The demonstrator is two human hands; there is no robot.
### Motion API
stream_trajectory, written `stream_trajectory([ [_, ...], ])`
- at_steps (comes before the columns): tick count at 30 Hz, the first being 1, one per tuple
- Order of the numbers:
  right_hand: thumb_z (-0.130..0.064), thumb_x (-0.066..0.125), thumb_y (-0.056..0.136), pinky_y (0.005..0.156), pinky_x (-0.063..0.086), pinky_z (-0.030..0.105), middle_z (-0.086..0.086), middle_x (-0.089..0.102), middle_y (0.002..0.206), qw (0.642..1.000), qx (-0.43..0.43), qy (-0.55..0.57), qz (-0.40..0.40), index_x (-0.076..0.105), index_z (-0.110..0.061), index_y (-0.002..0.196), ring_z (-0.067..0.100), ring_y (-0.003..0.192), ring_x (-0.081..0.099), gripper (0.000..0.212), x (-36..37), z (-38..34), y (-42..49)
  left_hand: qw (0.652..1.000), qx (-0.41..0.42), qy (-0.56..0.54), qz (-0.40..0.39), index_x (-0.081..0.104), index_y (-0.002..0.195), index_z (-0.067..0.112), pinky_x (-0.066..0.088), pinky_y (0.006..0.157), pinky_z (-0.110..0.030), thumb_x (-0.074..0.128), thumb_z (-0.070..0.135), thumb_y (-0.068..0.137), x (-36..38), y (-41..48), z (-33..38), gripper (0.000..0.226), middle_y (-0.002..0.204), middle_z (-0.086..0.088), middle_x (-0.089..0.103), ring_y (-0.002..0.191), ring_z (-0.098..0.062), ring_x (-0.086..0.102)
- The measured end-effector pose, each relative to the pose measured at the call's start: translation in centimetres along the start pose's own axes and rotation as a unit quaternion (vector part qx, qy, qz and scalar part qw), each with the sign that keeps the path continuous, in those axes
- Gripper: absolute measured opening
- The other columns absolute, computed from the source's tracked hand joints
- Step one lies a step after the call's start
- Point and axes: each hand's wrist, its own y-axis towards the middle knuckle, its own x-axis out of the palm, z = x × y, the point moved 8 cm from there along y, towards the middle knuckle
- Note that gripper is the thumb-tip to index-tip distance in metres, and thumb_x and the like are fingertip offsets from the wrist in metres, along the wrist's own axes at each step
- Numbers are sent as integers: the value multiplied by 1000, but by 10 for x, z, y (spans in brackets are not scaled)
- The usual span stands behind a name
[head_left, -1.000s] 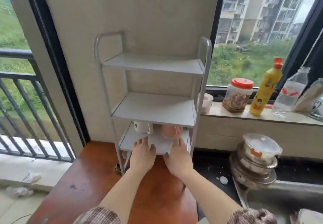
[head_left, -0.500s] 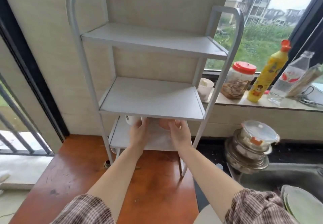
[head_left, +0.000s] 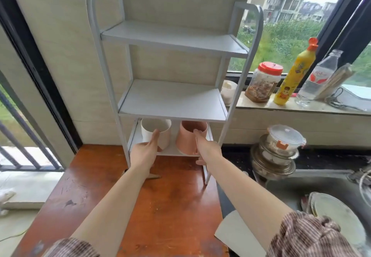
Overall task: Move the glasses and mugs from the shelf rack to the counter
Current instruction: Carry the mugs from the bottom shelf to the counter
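A white three-tier shelf rack [head_left: 172,100] stands on a reddish-brown wooden counter [head_left: 164,206] against the wall. Its top and middle shelves are bare. Under the middle shelf, at the bottom tier, a white mug [head_left: 155,131] is on the left and a pink mug [head_left: 190,136] on the right, both tilted toward me. My left hand [head_left: 145,150] grips the white mug, thumb on its rim. My right hand [head_left: 206,148] grips the pink mug from its right side.
On the window sill to the right stand a small white cup [head_left: 228,91], a red-lidded jar [head_left: 264,81], a yellow bottle [head_left: 295,72] and a clear bottle [head_left: 319,78]. Stacked pots with a lidded container [head_left: 279,152] sit beside a sink holding plates [head_left: 337,214].
The camera has come closer and lower. Both hands went from reaching under the middle shelf to gripping the two mugs, which now sit forward and tilted at the bottom tier's front.
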Motion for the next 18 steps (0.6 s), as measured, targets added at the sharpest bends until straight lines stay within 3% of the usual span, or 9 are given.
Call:
stream_trajectory([
  [4, -66, 60, 77, 90, 55, 37, 6, 64, 111, 996, 30, 72, -45, 54, -13, 126, 27, 89, 67, 72, -2, 20, -13, 999, -35, -41, 3, 59, 72, 15, 56, 87, -42, 61, 64, 78, -1, -17, -7, 49, 86, -7, 66, 88, -27, 63],
  [7, -59, 70, 73, 88, 57, 36, 4, 64, 98, 990, 15, 126, -64, 62, -10, 118, 22, 82, 67, 66, -8, 31, -19, 997, -9, -72, 21, 65, 76, 6, 52, 73, -34, 62, 57, 80, -3, -33, -9, 52, 81, -11, 65, 75, -25, 60],
  [10, -53, 74, 73, 90, 57, 38, 3, 62, 82, 987, -4, 147, -63, 68, -8, 103, 22, 79, 65, 55, -24, 42, -28, 996, 14, -87, 34, 59, 75, 4, 41, 62, -30, 64, 51, 80, -5, -58, -14, 47, 72, -8, 56, 67, -21, 52],
  [12, -51, 75, 73, 90, 57, 38, 2, 57, 73, 988, -8, 146, -50, 70, -8, 91, 20, 70, 61, 48, -41, 52, -34, 995, 10, -89, 30, 60, 79, 4, 47, 76, -34, 66, 47, 81, -3, -76, -21, 43, 71, -3, 55, 74, -21, 54],
  [14, -52, 76, 71, 89, 58, 38, 1, 56, 70, 989, -11, 141, -36, 71, -7, 92, 20, 65, 60, 49, -64, 66, -41, 995, -3, -100, 14, 62, 81, 7, 49, 95, -43, 67, 45, 80, 4, -94, -31, 38, 74, -1, 56, 84, -24, 58],
  [18, -55, 75, 70, 76, 59, 34, 3, 62, 82, 989, -13, 147, -18, 69, -6, 104, 21, 74, 66, 60, -122, 102, -53, 997, -7, -82, -11, 62, 85, 6, 49, 98, -51, 64, 49, 77, 31, -135, -50, 44, 84, -7, 58, 82, -27, 59],
])
